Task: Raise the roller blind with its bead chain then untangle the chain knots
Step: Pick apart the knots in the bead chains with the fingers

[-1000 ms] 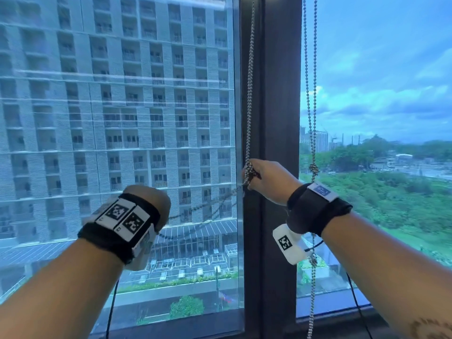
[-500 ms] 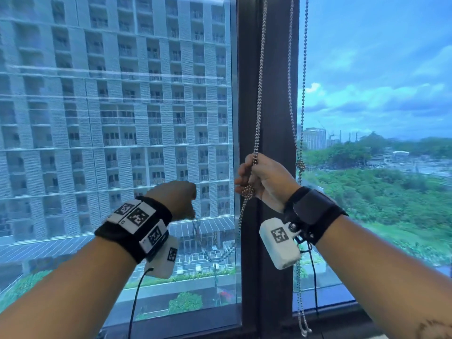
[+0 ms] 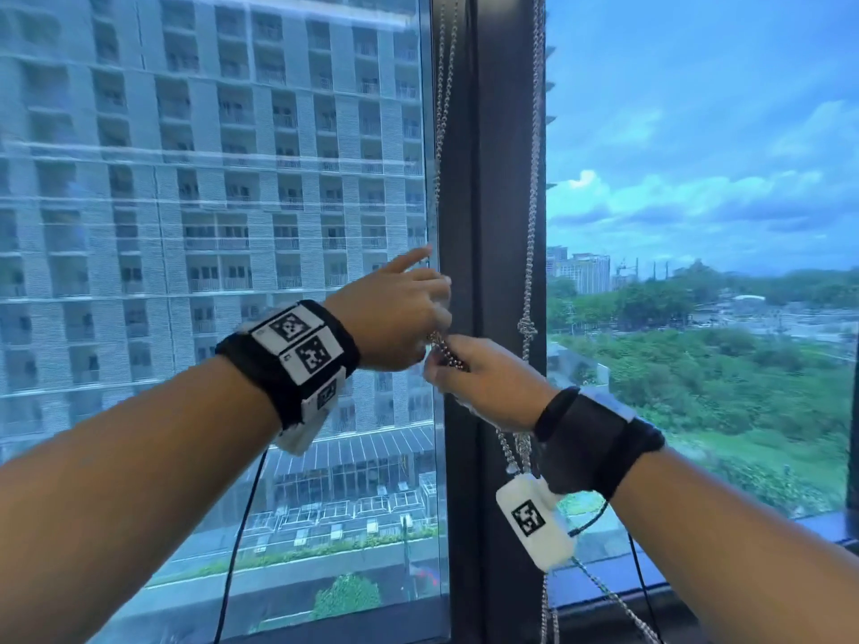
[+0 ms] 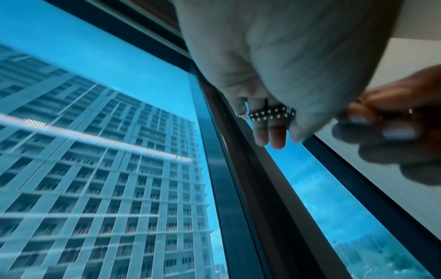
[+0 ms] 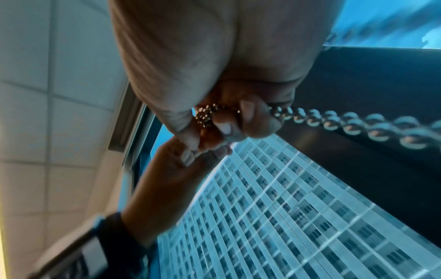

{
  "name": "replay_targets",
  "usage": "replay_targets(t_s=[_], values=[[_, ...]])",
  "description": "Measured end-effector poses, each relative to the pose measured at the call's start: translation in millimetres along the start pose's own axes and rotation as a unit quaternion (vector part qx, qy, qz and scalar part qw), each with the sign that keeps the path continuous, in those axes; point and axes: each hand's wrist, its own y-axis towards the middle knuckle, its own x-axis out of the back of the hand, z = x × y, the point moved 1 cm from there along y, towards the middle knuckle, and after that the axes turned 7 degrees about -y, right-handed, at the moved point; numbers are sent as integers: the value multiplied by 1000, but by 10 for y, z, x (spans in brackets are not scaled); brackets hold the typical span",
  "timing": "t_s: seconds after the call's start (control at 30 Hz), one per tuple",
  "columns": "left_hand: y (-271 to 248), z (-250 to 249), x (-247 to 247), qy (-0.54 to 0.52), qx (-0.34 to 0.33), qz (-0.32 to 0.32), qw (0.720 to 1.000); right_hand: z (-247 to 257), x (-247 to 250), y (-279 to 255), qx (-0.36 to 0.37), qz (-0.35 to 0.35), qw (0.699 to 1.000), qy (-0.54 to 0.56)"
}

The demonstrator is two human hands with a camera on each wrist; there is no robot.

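Note:
A metal bead chain (image 3: 445,99) hangs down the dark window post (image 3: 492,178). At chest height it bunches into a knot (image 3: 444,351) between my hands. My right hand (image 3: 441,367) pinches that knot from below; in the right wrist view its fingers (image 5: 248,115) clamp the tangled beads (image 5: 206,115). My left hand (image 3: 439,318) comes in from the left just above it, with the chain (image 4: 269,114) lying across its curled fingers and the index finger pointing up. A second chain (image 3: 534,132) hangs further right with its own knot (image 3: 526,328), untouched.
Glass panes (image 3: 232,225) stand on both sides of the post, with a tall building outside. The loose chain ends (image 3: 548,615) dangle down to the sill (image 3: 604,592) below my right wrist. A ceiling of white tiles (image 5: 47,94) shows overhead.
My left hand has come up and across from the left pane to join the right hand at the knot. The right hand has kept its hold on the chain.

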Motion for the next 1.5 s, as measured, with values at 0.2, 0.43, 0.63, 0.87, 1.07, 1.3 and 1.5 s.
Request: replay_targets(t_s=[0.2, 0.43, 0.63, 0.87, 1.07, 1.3, 1.5], values=[[-88, 81, 6, -273, 171, -237, 917, 223, 621, 185, -4, -73, 982, 173], [168, 218, 372, -325, 267, -448, 789, 799, 1080, 684, 18, -148, 977, 153], [291, 469, 629, -323, 443, -354, 757, 1197, 1271, 1027, 61, -235, 970, 19], [260, 621, 868, -285, 464, -95, 833, 1304, 1222, 1036, 75, -283, 956, -21], [85, 665, 971, -428, 373, -59, 822, 912, 1356, 908, 55, -268, 956, 101], [147, 433, 827, -681, 387, -139, 606, 676, 997, 752, 73, -263, 944, 186], [218, 341, 607, -665, 396, -200, 601, 668, 870, 659, 65, -227, 959, 155]])
